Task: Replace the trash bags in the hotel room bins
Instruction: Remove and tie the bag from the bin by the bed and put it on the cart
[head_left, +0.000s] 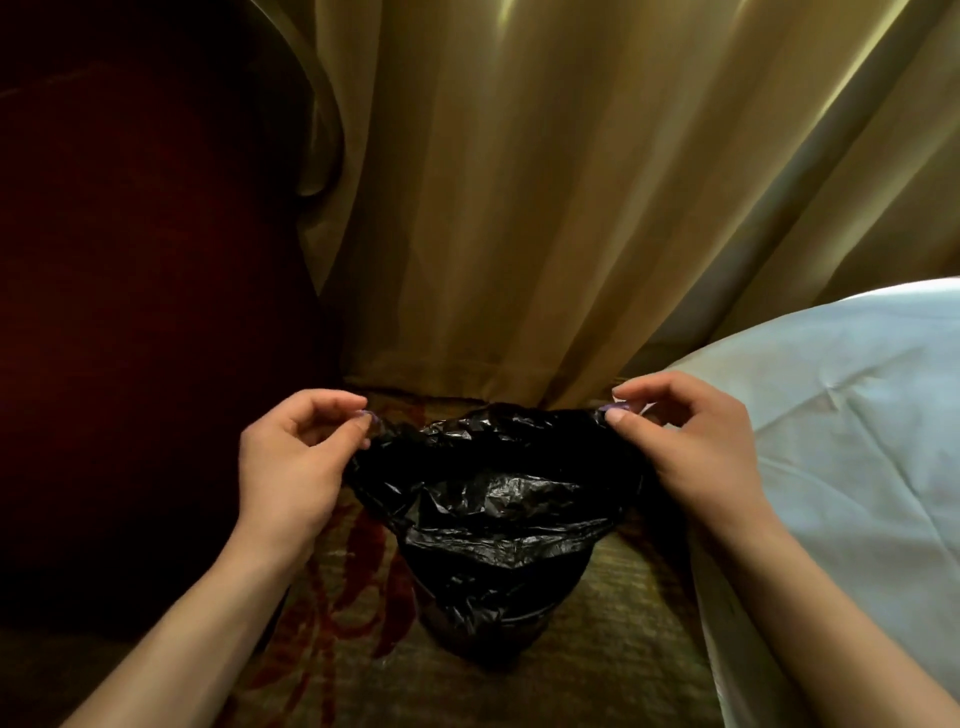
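Left hand (296, 457): pinches the left edge of the black trash bag (493, 499) between thumb and forefinger, the other fingers curled loosely.
Right hand (685, 441): pinches the opposite edge of the bag's mouth in the same way, thumb on top.
Why held so: the two hands are well apart, which stretches the rim and keeps the mouth open; this looks like spreading the bag so it can be fitted over a bin.
Trash bag: hangs between the hands above the carpet (623, 623), crumpled and tapering to its lower end, which sits near the floor.
Bin: cannot tell; a dark shape under the bag's lower end could be one, but the plastic hides it.
Surroundings: curtain (519, 208) directly behind the bag, a dark red chair (130, 312) to the left, the bed (857, 441) with white sheet at the right.
Stage, as a judgement: bag opened, not yet seated on a rim.
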